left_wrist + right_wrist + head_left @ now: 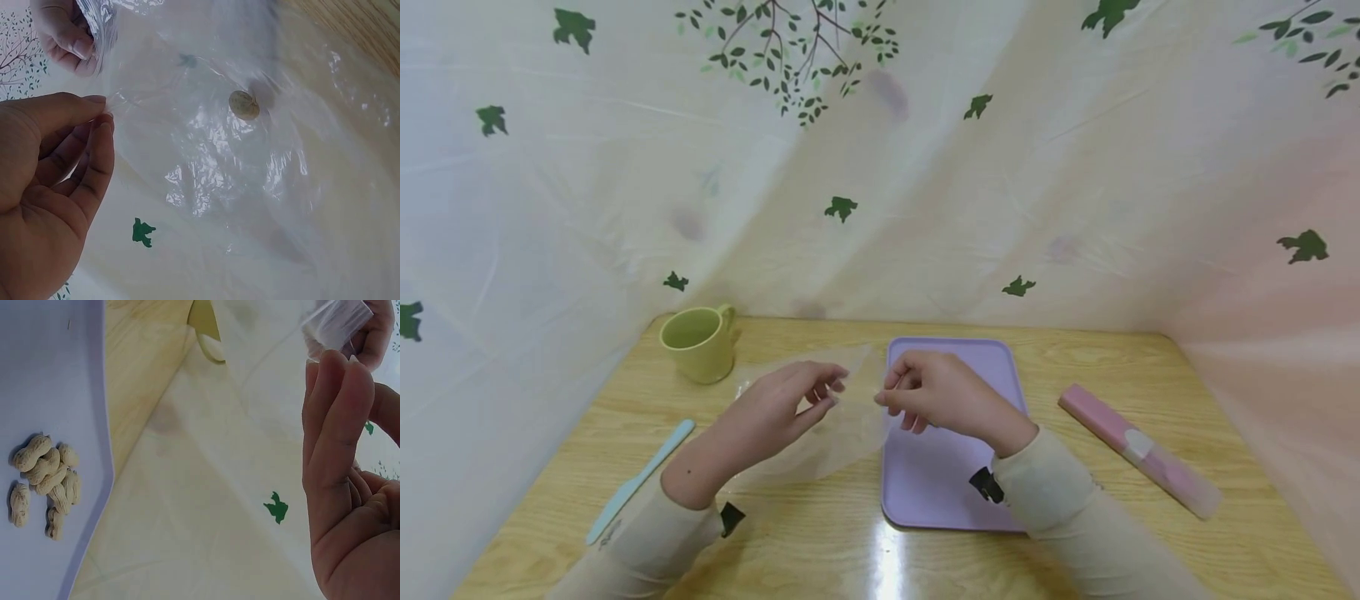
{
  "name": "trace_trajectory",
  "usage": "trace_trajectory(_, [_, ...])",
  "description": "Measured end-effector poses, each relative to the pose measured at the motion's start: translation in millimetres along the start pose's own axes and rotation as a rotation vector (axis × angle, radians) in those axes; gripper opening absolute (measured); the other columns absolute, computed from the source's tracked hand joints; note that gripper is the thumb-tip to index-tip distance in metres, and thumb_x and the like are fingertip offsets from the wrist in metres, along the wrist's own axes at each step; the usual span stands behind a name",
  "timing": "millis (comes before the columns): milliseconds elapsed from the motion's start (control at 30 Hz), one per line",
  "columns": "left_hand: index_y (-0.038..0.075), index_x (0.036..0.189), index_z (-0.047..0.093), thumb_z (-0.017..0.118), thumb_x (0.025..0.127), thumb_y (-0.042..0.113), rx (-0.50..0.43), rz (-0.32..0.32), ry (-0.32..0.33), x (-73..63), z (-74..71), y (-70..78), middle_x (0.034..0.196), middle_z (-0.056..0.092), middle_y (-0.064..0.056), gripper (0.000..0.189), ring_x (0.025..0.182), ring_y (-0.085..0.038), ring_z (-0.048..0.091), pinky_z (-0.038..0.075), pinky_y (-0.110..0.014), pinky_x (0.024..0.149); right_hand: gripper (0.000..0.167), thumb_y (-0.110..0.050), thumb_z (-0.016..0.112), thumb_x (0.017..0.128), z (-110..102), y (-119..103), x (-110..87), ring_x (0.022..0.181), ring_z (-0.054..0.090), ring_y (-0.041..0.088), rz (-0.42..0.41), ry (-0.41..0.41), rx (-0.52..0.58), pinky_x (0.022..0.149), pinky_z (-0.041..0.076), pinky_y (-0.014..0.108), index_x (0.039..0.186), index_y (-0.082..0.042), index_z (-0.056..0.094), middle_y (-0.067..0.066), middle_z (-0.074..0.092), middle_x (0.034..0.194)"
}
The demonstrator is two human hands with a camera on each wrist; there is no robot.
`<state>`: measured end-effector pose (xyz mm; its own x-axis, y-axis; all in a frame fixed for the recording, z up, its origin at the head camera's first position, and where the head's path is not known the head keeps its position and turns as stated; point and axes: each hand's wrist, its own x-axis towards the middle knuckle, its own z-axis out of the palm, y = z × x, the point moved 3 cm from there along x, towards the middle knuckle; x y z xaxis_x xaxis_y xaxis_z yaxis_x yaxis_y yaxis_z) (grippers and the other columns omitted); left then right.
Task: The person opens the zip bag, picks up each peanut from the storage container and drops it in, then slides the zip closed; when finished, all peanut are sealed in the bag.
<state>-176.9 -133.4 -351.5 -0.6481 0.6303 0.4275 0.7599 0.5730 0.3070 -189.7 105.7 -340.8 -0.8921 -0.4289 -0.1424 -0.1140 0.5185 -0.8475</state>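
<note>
- Two bare hands, the left hand (767,417) and the right hand (943,396), work close together above the wooden table (805,550), with a clear plastic bag (850,429) between them.
- From the left wrist's side I can see thumb and forefinger tips pressed together on a bit of the film, the other fingers loosely bent behind.
- On the right, thumb and fingertips also come narrowly together, and seem to pinch a gathered edge of the same bag; I can't make out exactly how much film is caught.
- The bag spreads mostly left of the lilac tray (940,500), thin enough to see the table through it.
- One roundish tan nut (244,105), perhaps a peanut seen end-on, shows against the film; I can't tell whether it lies inside or behind.
- A small heap of unshelled peanuts (51,480) sits on the tray, a couple of them slightly apart from the rest.
- My reading is that the step in hand is parting or straightening the bag's mouth.
- If so, the next move calls for a light, firm pinch on each side and a gentle pull apart, with the film kept from slipping or folding back.
- The yellow-green mug (700,346), light blue spreader (643,479) and slim pink case (1138,450) lie outside the hands' grasp.
</note>
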Motion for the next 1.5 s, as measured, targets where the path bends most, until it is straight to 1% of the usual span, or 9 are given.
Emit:
trace_trajectory(233, [0.006, 0.134, 0.066, 0.074, 0.099, 0.007, 0.016, 0.011, 0.011, 0.8, -1.0, 0.0, 0.111, 0.077, 0.0, 0.035, 0.094, -0.01, 0.075, 0.064, -0.028, 0.082, 0.018, -0.028, 0.076, 0.099, -1, -3, -3.0, 0.071, 0.077, 0.028, -0.01, 0.002, -0.009, 0.062, 0.065, 0.036, 0.103, -0.012, 0.069, 0.013, 0.078, 0.093])
trace_trajectory(433, [0.007, 0.134, 0.066, 0.073, 0.099, 0.007, 0.0, 0.009, 0.009, 1.3, -1.0, -0.4, 0.112, 0.077, 0.0, 0.035, 0.096, -0.01, 0.075, 0.064, -0.029, 0.084, 0.018, -0.032, 0.074, 0.101, -6, -5, -7.7, 0.069, 0.075, 0.02, 0.002, 0.027, -0.019, 0.064, 0.065, 0.037, 0.103, -0.015, 0.07, 0.005, 0.076, 0.088])
trace_trajectory(567, [0.007, 0.134, 0.066, 0.073, 0.1, 0.008, 0.0, -0.012, -0.003, 2.2, -0.9, -0.5, 0.113, 0.077, 0.001, 0.035, 0.097, -0.01, 0.075, 0.064, -0.03, 0.085, 0.018, -0.034, 0.073, 0.102, -12, -3, -10.6, 0.069, 0.075, 0.021, -0.004, 0.052, -0.017, 0.065, 0.065, 0.039, 0.103, -0.016, 0.07, 0.003, 0.076, 0.086])
trace_trajectory(667, [0.007, 0.136, 0.065, 0.073, 0.1, 0.009, 0.004, -0.021, -0.008, 2.6, -1.0, -0.8, 0.114, 0.077, 0.001, 0.036, 0.097, -0.01, 0.074, 0.064, -0.03, 0.086, 0.022, -0.036, 0.072, 0.102, -19, 1, -12.0, 0.071, 0.076, 0.027, -0.003, 0.075, 0.001, 0.066, 0.065, 0.04, 0.105, -0.015, 0.07, 0.006, 0.076, 0.088])
trace_trajectory(800, [0.005, 0.138, 0.065, 0.074, 0.099, 0.007, 0.021, 0.022, 0.013, 4.3, -3.1, -0.5, 0.112, 0.077, -0.001, 0.04, 0.095, -0.01, 0.075, 0.065, -0.03, 0.084, 0.029, -0.038, 0.07, 0.104, -30, 8, -12.4, 0.076, 0.076, 0.033, 0.009, 0.105, 0.028, 0.066, 0.066, 0.038, 0.11, -0.01, 0.068, 0.011, 0.077, 0.092])
trace_trajectory(967, [0.003, 0.137, 0.066, 0.077, 0.095, 0.003, 0.059, 0.123, 0.072, 8.5, -8.8, -0.4, 0.108, 0.078, -0.004, 0.044, 0.093, -0.014, 0.076, 0.065, -0.03, 0.081, 0.032, -0.038, 0.068, 0.105, -41, 16, -11.8, 0.075, 0.076, 0.03, 0.024, 0.134, 0.027, 0.066, 0.066, 0.037, 0.113, -0.007, 0.067, 0.01, 0.076, 0.092])
trace_trajectory(1033, [0.002, 0.137, 0.066, 0.077, 0.094, 0.001, 0.067, 0.147, 0.082, 10.4, -11.0, -0.7, 0.108, 0.078, -0.005, 0.044, 0.093, -0.015, 0.077, 0.065, -0.03, 0.081, 0.033, -0.039, 0.068, 0.105, -44, 20, -11.4, 0.075, 0.076, 0.029, 0.031, 0.144, 0.022, 0.066, 0.066, 0.037, 0.113, -0.006, 0.068, 0.01, 0.077, 0.092])
trace_trajectory(1267, [0.003, 0.138, 0.066, 0.075, 0.095, -0.001, 0.076, 0.156, 0.05, 16.5, -17.8, -0.9, 0.11, 0.077, -0.006, 0.044, 0.098, -0.017, 0.076, 0.065, -0.03, 0.082, 0.032, -0.037, 0.068, 0.105, -52, 35, -6.2, 0.073, 0.074, 0.023, 0.075, 0.157, 0.02, 0.068, 0.066, 0.037, 0.114, -0.006, 0.068, 0.009, 0.078, 0.092])
trace_trajectory(1500, [0.001, 0.138, 0.068, 0.075, 0.093, -0.004, 0.11, 0.202, 0.074, 18.5, -18.4, -1.7, 0.109, 0.077, -0.007, 0.046, 0.097, -0.018, 0.076, 0.065, -0.03, 0.081, 0.031, -0.033, 0.066, 0.106, -57, 56, 2.8, 0.07, 0.073, 0.019, 0.15, 0.152, 0.036, 0.07, 0.067, 0.04, 0.115, -0.003, 0.068, 0.017, 0.078, 0.097])
